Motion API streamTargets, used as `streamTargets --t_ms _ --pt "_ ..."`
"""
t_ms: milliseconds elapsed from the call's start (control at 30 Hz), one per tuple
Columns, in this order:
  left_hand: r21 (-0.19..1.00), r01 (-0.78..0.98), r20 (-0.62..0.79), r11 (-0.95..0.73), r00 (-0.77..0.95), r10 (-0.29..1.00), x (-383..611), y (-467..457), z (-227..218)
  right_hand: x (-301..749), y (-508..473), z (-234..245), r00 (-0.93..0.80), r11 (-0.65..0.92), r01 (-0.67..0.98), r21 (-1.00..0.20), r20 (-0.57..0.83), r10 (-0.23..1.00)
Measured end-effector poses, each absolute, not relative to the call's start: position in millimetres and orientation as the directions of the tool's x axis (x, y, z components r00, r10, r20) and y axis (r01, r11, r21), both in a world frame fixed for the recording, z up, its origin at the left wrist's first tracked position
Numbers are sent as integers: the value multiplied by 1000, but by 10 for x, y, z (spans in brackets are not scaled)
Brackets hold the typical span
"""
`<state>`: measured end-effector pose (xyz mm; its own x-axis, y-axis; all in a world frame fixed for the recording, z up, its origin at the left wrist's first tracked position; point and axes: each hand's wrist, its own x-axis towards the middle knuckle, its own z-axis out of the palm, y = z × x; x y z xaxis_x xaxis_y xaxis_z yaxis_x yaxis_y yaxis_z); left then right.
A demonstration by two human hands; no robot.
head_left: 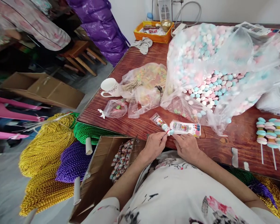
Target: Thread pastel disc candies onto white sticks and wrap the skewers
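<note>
1. A red-brown wooden table (pixel 140 59) stands against a pale wall; its near edge runs just in front of the person's body.
2. At its far side sit an orange tray (pixel 151 38) and a grey cloth (pixel 143 45); a white mug (pixel 110 87) stands near the left edge.
3. A large clear bag of pastel candies (pixel 214 84) covers much of the middle and right; candies on white sticks (pixel 272 132) lie at the right, sticks reaching the near edge.
4. Left of the table, a cardboard box (pixel 84 199) and heaps of gold beads (pixel 48 146) crowd the floor; another person's patterned sleeve (pixel 53 35) shows beyond.
5. The wrapped candy stack (pixel 164 127) lies slanted near the near edge, beside a printed card (pixel 185 128).
6. The left hand (pixel 154 144) pinches its lower end narrowly; the right hand (pixel 188 147) has fingertips beside that end, whether gripping I cannot tell.
7. Bare wood shows between the right hand and the sticks, giving that hand sideways room.
</note>
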<state>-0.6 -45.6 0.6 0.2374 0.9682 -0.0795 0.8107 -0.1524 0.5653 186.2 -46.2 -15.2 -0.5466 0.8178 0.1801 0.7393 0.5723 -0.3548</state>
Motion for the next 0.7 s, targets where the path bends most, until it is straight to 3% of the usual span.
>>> streamTargets --t_ms 200,367,500,700 --pt "504 848 -80 -165 236 968 4 -463 -22 1838 -492 -272 -550 601 715 -358 242 799" --pt "326 927 -119 -187 236 964 22 -457 38 1814 -505 -266 -580 637 707 -306 266 770" --pt "241 948 -119 -210 243 963 18 -442 71 1796 -507 -228 -603 623 739 -256 160 781" --pt "229 940 5 -255 261 965 -14 -430 28 1777 -492 -103 -621 580 775 -253 -129 773"
